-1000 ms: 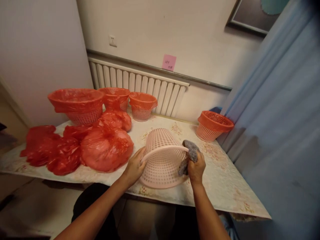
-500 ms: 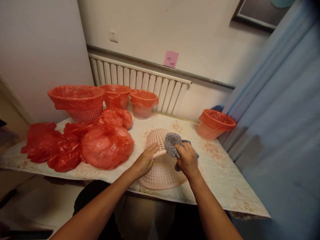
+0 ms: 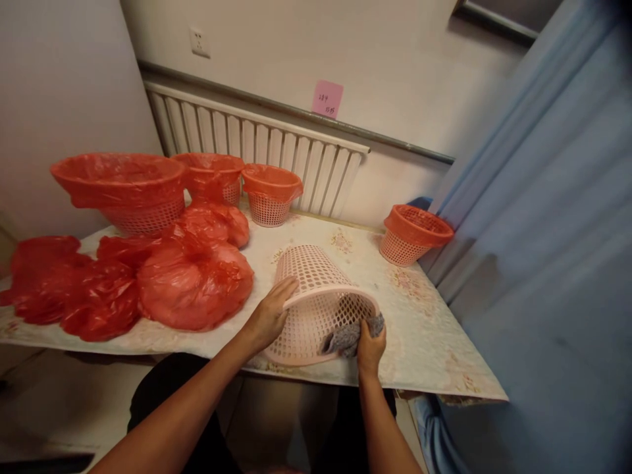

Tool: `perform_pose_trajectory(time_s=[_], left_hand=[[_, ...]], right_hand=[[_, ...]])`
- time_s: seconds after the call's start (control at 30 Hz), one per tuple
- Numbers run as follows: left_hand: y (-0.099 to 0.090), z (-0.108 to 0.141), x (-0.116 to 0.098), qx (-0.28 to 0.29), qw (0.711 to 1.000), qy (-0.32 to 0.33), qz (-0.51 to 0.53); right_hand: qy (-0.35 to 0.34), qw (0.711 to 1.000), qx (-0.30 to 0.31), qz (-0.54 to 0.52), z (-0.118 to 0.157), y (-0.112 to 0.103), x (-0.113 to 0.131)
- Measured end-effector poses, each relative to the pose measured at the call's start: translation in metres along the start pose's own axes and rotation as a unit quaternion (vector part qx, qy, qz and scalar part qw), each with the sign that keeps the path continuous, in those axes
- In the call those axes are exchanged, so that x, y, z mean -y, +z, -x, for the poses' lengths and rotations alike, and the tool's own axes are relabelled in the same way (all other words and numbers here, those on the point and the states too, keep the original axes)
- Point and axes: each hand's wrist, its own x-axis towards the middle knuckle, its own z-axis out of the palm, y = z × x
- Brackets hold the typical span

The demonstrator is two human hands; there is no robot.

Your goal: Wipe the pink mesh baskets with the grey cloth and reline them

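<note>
A pale pink perforated basket [image 3: 309, 266] lies on its side on the table, its open mouth facing me. My left hand [image 3: 270, 313] grips the left part of its rim. At the lower right of the rim, my right hand [image 3: 370, 345] is closed on a grey cloth [image 3: 345, 338]. The cloth lies against the inside of the basket and wraps over the rim.
Red bags [image 3: 197, 286] fill the left of the table [image 3: 429, 342]. Behind them stand three baskets [image 3: 270, 209] with red liners. Another lined basket [image 3: 407, 243] is at the back right, beside a blue curtain [image 3: 543, 276].
The cloth and my right hand have moved down from the top of the rim to its lower right side. The basket's mouth now shows more fully. The view has shifted slightly.
</note>
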Motion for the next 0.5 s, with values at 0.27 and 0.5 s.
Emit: perform_pose_trajectory(time_s=[0.27, 0.5], left_hand=[[-0.009, 0.026, 0.008, -0.075, 0.992, -0.102, 0.017], [-0.016, 0.003, -0.01, -0.023, 0.999, -0.044, -0.014]], right_hand=[[-0.026, 1.0, 0.003, 0.006, 0.005, 0.008, 0.019], [-0.461, 0.859, 0.172, 0.14, -0.033, 0.007, 0.134]])
